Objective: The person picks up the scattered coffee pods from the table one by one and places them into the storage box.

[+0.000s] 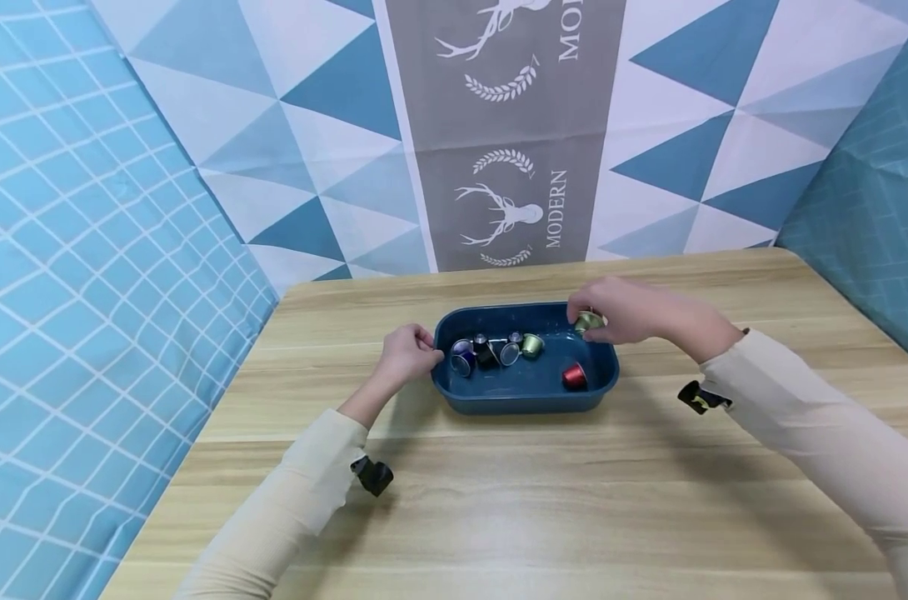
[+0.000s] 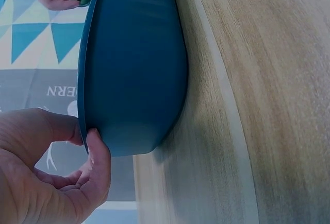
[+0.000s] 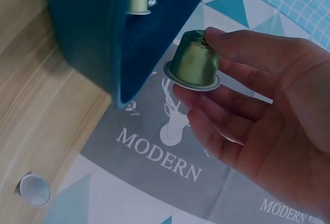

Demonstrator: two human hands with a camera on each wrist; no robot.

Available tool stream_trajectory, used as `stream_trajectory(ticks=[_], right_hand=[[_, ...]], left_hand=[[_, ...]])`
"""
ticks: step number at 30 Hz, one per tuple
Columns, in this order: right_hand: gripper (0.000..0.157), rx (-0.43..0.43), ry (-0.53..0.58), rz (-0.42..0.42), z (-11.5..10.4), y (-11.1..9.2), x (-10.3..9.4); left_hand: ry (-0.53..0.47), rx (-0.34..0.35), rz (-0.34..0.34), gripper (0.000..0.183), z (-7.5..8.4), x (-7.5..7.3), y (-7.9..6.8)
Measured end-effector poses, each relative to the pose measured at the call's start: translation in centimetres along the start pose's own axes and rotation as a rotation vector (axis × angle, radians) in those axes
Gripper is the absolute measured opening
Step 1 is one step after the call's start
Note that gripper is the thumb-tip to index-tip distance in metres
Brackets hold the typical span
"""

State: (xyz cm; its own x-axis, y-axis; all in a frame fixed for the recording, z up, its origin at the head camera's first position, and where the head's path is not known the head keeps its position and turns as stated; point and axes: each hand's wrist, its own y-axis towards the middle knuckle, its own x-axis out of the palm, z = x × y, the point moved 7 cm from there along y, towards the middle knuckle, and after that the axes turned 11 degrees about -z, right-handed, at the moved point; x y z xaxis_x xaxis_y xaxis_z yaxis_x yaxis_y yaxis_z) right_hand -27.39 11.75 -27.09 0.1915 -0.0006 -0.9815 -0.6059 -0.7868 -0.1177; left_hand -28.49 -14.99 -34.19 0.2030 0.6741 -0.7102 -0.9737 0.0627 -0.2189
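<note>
A dark blue rectangular tub [image 1: 525,404] with rounded corners stands on the table. My left hand [image 1: 409,357] pinches its left rim between thumb and finger. Over the tub's far right corner, my right hand [image 1: 626,310] holds a green coffee capsule [image 3: 196,62] with its wide foil rim downward in the right wrist view. Inside the tub, a red capsule [image 1: 574,376] lies on its side at the right. Another green capsule [image 1: 532,346] lies near the middle, beside a black capsule [image 1: 486,356], a blue capsule [image 1: 463,350] and several others bunched to the left.
A silver-faced capsule [image 3: 34,189] lies on the wooden table outside the tub, as the right wrist view shows. Patterned cloth with deer prints [image 1: 510,212] hangs behind the table. A blue gridded sheet [image 1: 109,275] borders the left side.
</note>
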Motion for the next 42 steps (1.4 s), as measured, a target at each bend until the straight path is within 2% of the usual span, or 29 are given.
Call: stream_trajectory(ticks=[12,17,25,33,42], right_hand=[[0.015,-0.017,0.047,-0.132,-0.1,2.8,0.0],[0.017,0.025,0.024,-0.188,-0.1,3.8,0.5],[0.018,0.106,0.014,-0.271,0.5,5.0,2.2],[0.013,0.104,-0.063,-0.334,0.6,6.4,3.2],[0.013,0.178,-0.071,-0.442,1.0,7.4,4.5]], left_hand=[[-0.008,-0.002,0.001,0.017,-0.1,0.0,0.0],[-0.018,-0.004,0.005,0.017,-0.2,0.0,-0.1],[-0.008,-0.003,0.005,0.018,-0.1,0.0,-0.3],[-0.018,-0.003,-0.005,0.018,-0.4,-0.1,-0.1],[-0.021,-0.006,-0.007,0.018,-0.4,0.1,-0.2]])
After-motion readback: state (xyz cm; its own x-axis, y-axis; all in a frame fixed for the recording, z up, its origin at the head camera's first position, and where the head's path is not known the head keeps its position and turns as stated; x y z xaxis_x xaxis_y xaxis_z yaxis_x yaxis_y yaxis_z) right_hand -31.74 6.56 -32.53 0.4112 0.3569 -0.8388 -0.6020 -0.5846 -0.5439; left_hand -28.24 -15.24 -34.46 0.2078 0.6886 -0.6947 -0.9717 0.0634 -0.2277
